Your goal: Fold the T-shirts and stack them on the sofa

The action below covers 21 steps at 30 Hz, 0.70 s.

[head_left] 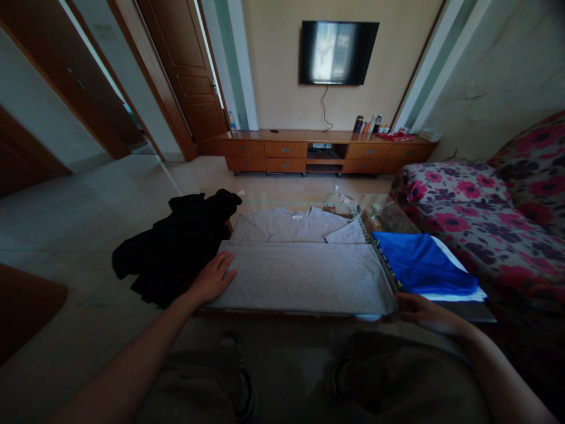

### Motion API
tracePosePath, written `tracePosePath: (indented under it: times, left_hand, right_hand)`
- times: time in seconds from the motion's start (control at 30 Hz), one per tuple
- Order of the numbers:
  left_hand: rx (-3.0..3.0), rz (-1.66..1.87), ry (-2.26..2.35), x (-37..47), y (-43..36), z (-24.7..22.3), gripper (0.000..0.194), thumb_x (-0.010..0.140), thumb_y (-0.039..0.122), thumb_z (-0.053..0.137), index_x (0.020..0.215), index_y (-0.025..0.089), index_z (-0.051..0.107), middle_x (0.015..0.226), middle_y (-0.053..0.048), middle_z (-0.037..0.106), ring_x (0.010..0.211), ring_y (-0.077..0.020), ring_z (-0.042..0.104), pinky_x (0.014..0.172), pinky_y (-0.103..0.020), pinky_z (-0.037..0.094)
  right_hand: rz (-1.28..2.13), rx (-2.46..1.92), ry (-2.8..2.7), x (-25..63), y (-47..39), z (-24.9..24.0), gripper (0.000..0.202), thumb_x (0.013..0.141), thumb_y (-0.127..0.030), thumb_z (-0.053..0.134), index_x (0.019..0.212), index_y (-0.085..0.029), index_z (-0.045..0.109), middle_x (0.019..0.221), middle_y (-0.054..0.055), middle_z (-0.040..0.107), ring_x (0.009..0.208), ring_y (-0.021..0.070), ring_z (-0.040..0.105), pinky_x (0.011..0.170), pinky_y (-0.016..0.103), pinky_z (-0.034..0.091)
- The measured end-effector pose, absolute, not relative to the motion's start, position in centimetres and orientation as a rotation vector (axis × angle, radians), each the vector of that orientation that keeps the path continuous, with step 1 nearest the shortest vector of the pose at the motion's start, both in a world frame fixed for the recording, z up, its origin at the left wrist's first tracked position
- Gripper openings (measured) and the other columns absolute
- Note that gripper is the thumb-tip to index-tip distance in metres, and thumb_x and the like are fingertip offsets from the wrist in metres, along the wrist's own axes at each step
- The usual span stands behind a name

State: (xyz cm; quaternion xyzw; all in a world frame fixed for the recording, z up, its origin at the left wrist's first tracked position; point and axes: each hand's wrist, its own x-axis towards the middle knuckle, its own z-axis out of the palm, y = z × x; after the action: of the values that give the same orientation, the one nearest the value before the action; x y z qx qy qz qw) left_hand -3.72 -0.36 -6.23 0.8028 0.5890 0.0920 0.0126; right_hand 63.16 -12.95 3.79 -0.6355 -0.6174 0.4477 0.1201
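Observation:
A grey T-shirt (pixel 300 277) lies on a low glass-topped table, its hem part folded up over the body and the neckline at the far side. My left hand (pixel 214 277) rests on the left edge of the fold, fingers stretched out flat. At the near right corner, my right hand (pixel 417 309) has its fingers closed by the shirt's edge; the fingertips are dim, and a pinch of cloth there is hard to make out. Beside my left hand is a heap of black clothing (pixel 176 247). A folded blue garment (pixel 426 262) with white cloth under it lies to the right.
A glass jar (pixel 376 211) and paper scraps (pixel 346 200) are at the table's far side. The flowered sofa (pixel 468 218) stands close on the right. A wooden TV cabinet (pixel 285 154) runs along the far wall, below a television (pixel 339 53).

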Motion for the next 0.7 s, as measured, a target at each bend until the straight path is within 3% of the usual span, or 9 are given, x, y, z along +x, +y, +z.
tracePosePath:
  times: [0.3,0.57,0.7]
  left_hand:
    - [2.487,0.275,1.835,-3.6,-0.4,-6.0,0.073,0.101,0.060,0.031,0.160,0.018,0.032,0.168,-0.012,0.025,0.154,-0.0312,0.026,0.123,-0.048,0.027]
    - [2.497,0.291,1.834,-3.8,-0.3,-6.3,0.071,0.100,0.060,0.032,0.159,0.020,0.033,0.167,-0.012,0.027,0.153,-0.0306,0.028,0.123,-0.048,0.028]
    - [2.495,0.314,1.838,-3.8,-0.2,-6.2,0.071,0.099,0.061,0.034,0.159,0.021,0.034,0.167,-0.012,0.029,0.152,-0.0308,0.030,0.122,-0.049,0.030]
  right_hand:
    - [1.395,-1.836,-1.745,62.9,-12.6,4.1,0.048,0.064,-0.065,0.078,0.081,-0.020,0.072,0.082,0.007,0.075,0.082,0.0263,0.069,0.073,0.033,0.055]
    - [1.443,-1.814,-1.719,64.4,-12.5,2.6,0.054,0.075,-0.071,0.068,0.077,-0.017,0.071,0.074,0.005,0.071,0.069,0.0188,0.064,0.063,0.027,0.047]
    - [1.390,-1.935,-1.727,65.3,-12.4,1.5,0.058,0.075,-0.074,0.066,0.076,-0.017,0.074,0.067,0.004,0.067,0.060,0.0153,0.058,0.055,0.025,0.040]
